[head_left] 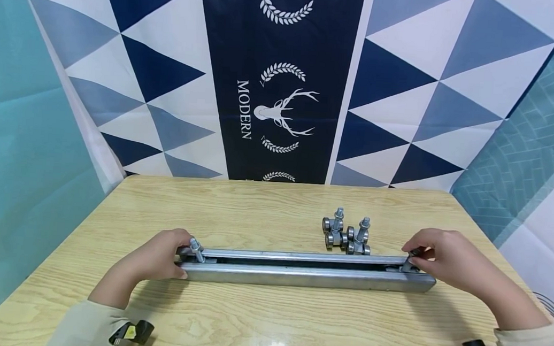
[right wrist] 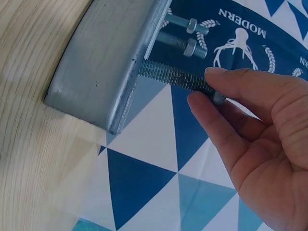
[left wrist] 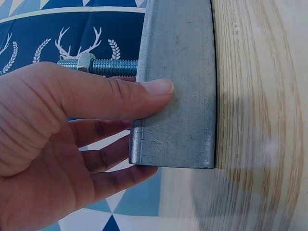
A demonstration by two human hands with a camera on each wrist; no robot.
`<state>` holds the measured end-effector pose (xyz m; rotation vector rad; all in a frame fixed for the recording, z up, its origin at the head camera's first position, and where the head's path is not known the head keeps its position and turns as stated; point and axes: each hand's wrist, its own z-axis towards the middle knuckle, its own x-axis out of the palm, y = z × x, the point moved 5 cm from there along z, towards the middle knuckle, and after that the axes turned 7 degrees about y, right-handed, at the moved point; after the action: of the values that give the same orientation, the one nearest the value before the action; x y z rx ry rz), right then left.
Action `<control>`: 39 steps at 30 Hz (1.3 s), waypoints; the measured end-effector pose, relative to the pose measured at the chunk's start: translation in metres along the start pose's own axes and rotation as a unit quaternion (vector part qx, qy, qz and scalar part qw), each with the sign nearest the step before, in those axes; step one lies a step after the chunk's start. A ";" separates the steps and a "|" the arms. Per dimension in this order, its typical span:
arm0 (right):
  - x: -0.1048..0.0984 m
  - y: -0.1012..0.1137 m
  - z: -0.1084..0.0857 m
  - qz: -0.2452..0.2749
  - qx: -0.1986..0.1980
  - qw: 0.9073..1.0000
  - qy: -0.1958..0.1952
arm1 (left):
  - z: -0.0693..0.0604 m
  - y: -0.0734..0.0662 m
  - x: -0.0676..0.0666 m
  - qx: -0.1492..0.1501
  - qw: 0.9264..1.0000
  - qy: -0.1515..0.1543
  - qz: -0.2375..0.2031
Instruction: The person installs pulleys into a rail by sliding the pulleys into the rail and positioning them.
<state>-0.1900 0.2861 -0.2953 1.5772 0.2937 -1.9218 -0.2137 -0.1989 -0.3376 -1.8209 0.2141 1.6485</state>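
Observation:
A long metal channel rail [head_left: 298,278] with a slot along its top lies across the table. My left hand [head_left: 161,256] grips its left end, the thumb on the near wall and the fingers behind. Close to that hand a threaded bolt with a nut [head_left: 196,249] rises from the slot, leaning slightly. At the other end, my right hand [head_left: 449,260] pinches the top of a second threaded bolt [right wrist: 168,76] between thumb and fingertips. This bolt also stands up out of the slot. Whatever its lower end joins is hidden inside the rail.
Behind the rail, right of centre, stand two roller trolleys [head_left: 334,230] with small wheels and upright bolts. The wooden table [head_left: 267,314] reaches back to a patterned cloth [head_left: 280,130]. Teal cloth hangs on the left side.

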 end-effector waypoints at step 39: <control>0.009 0.023 0.019 0.018 -0.022 0.999 0.024 | 0.000 0.000 0.000 0.002 1.000 0.000 0.000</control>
<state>-0.1920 0.2550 -0.2939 1.5920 0.3235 -1.8411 -0.2139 -0.1991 -0.3380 -1.8179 0.2158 1.6478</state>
